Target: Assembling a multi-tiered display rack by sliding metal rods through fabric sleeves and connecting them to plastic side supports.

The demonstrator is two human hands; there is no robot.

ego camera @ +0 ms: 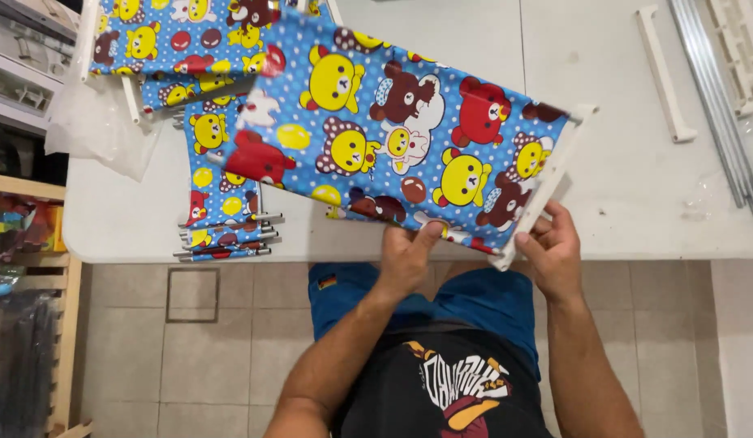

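A blue fabric shelf panel [393,122] printed with cartoon bears lies tilted across the white table [636,195]. A white plastic end bar [547,182] runs along its right edge. My left hand [409,255] grips the panel's near edge, thumb on top of the fabric. My right hand [551,247] holds the near end of the white bar, fingers curled around its corner.
More of the same printed fabric panels with metal rods [226,235] are stacked at the table's left. A clear plastic bag [96,122] lies at the left edge. White plastic bars [660,73] and metal tubes [717,97] rest at the right. A wooden shelf [36,268] stands at the left.
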